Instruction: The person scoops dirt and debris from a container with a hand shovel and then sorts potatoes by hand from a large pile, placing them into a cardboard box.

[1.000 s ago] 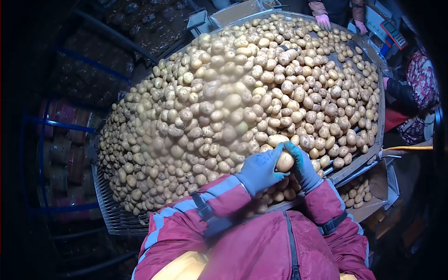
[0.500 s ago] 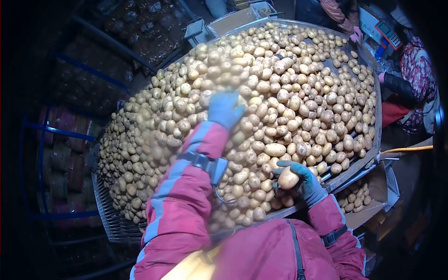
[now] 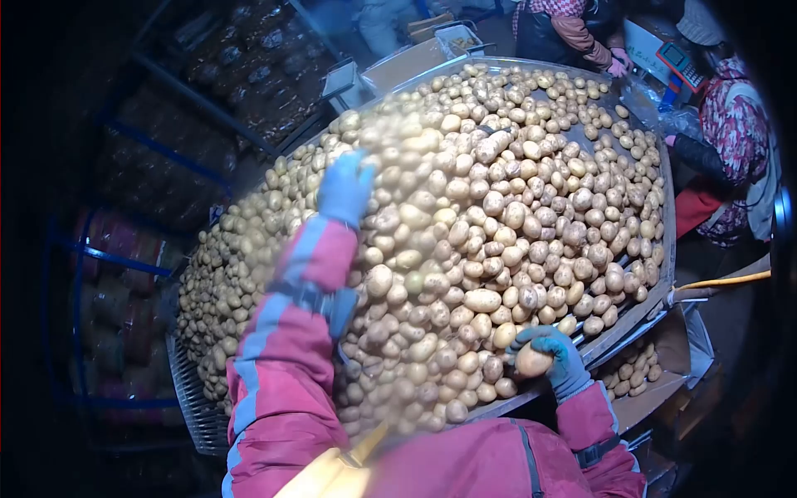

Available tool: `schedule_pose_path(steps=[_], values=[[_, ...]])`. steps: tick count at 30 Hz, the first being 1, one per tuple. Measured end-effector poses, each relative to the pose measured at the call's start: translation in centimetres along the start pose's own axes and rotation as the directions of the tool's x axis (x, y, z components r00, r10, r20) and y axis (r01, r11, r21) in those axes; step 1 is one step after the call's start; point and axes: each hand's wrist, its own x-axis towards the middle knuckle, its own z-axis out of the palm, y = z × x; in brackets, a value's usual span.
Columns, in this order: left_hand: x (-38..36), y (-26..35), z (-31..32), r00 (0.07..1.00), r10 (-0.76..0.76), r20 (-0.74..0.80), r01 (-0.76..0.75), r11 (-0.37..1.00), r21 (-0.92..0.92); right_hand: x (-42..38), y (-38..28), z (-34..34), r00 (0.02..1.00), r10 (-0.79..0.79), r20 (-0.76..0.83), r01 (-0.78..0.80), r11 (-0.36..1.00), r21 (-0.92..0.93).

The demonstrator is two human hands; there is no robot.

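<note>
A wide heap of potatoes (image 3: 531, 216) covers the sorting table (image 3: 623, 332). My left hand (image 3: 347, 189), in a blue glove, reaches over the upper left part of the heap. Its fingers are blurred, and I cannot make out whether they hold anything. Near the table's front edge, my right hand (image 3: 552, 358), in a grey-blue and teal glove, is wrapped round a potato (image 3: 532, 362). More potatoes lie just beside it. A dark wristband sits on my left sleeve.
A cardboard box (image 3: 635, 390) of potatoes stands below the table's right edge. Two people, one in a patterned jacket (image 3: 735, 133), are at the far right near a handheld device (image 3: 674, 58). Blue racks (image 3: 124, 257) stand at the left.
My left hand has moved left across the heap. My right hand still holds a potato and appears slightly lower. The view has shifted a little, with the table's far edge lower in it.
</note>
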Motion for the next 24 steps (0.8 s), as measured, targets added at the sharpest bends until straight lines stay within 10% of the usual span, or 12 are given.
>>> schedule_pose_path(steps=[3,5,8,9,11,13,15,21,24], values=[[7.7,-5.3,5.8,0.995,-0.099,-0.035,0.095,0.991,-0.097,-0.6,1.0,-1.1,0.998,-0.026,-0.058,0.020,0.993,-0.115],[9.5,-6.7,9.0,0.899,-0.387,0.203,0.408,0.910,-0.076,-1.3,0.2,-0.4,0.994,-0.007,-0.108,-0.004,0.994,-0.109],[9.3,-5.6,9.0,0.946,-0.295,0.134,0.296,0.955,0.011,-2.0,-0.2,-1.1,0.987,0.056,-0.152,-0.079,0.985,-0.153],[8.8,-4.6,7.6,0.919,-0.311,0.244,0.378,0.872,-0.310,-2.0,-0.6,-0.9,0.994,0.015,-0.109,-0.038,0.976,-0.215],[7.7,-2.7,5.7,0.914,-0.305,0.267,0.393,0.508,-0.767,-1.7,-1.7,-0.2,0.999,0.014,-0.047,-0.024,0.976,-0.215],[5.4,0.8,3.7,0.822,-0.269,0.502,0.464,-0.195,-0.864,-1.4,-2.8,0.6,0.996,0.091,-0.004,-0.091,0.991,-0.100],[2.1,3.8,1.3,0.793,-0.055,0.606,0.558,-0.332,-0.760,-1.1,-4.0,2.1,0.996,0.082,-0.028,-0.085,0.993,-0.084],[-9.5,12.9,0.5,0.737,0.077,0.671,0.644,-0.384,-0.662,-0.9,-6.2,4.7,0.998,0.051,0.040,-0.053,0.997,0.052],[-14.4,18.6,0.7,0.722,0.149,0.676,0.690,-0.088,-0.718,-2.1,-6.0,4.3,0.993,0.088,0.077,-0.105,0.956,0.274]])
